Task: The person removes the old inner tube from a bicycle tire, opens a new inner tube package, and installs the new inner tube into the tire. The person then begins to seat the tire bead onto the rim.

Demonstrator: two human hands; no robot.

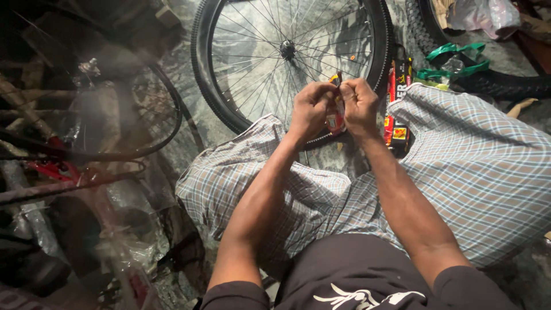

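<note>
While both hands grip it, the small red and yellow foil packet (334,117) sits at frame centre, left hand (310,109) and right hand (360,103) clamped together on its top edge, perhaps tearing it. At twelve o'clock lies a black spoked bicycle wheel (290,51); at two o'clock, a green plastic strap (453,60).

Head camera looks steeply down, close over lap; dim surroundings, perhaps floor-level.
</note>
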